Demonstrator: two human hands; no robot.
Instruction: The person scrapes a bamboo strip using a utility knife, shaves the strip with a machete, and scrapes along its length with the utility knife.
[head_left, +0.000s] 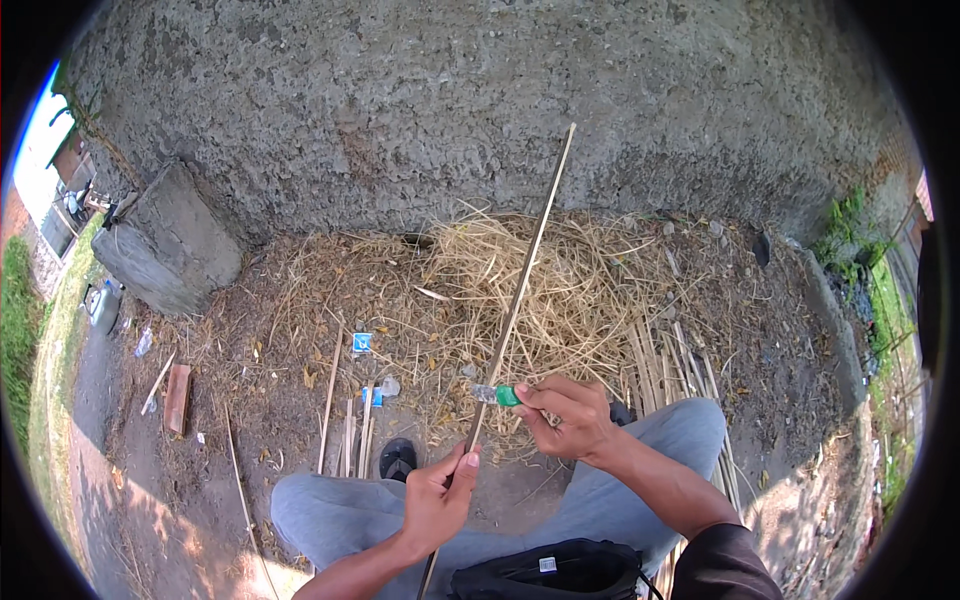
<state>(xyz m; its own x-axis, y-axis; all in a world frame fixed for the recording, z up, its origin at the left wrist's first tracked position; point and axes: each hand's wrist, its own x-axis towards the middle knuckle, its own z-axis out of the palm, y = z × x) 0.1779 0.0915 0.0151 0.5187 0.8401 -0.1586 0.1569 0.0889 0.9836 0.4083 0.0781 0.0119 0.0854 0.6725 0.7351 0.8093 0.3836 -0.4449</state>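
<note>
A long, thin strip, likely bamboo (526,272), dark on one face and pale along its edge, slants from my lap up toward the wall. My left hand (440,497) is closed around its lower part, thumb along the strip. In my right hand (572,415) is a knife (508,396) with a green handle, gripped between thumb and fingers. Its short grey blade (483,393) lies across the strip, just above my left hand. Much of the handle is hidden in my fingers.
A heap of pale shavings (560,300) lies before a rough grey wall (480,110). More strips (690,365) rest by my right knee, others (350,440) by my left. A stone block (170,245) stands far left, near a reddish brick (177,398). A black bag (550,575) sits on my lap.
</note>
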